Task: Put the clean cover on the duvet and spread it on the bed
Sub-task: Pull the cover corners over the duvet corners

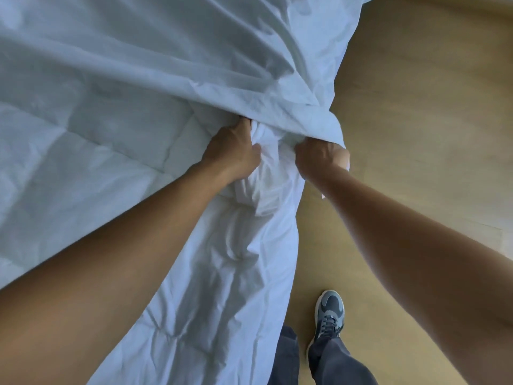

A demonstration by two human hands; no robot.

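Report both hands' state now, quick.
Left hand: closed, gripping the bunched white bedding.
Right hand: closed, gripping the same bedding's gathered edge.

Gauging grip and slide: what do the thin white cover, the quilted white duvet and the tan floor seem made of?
Thin white cover: matte woven cloth, probably cotton; crisp creases. Quilted white duvet: padded fabric; stitched lines, puffy panels. Tan floor: smooth wood or wood-look vinyl; board seam.
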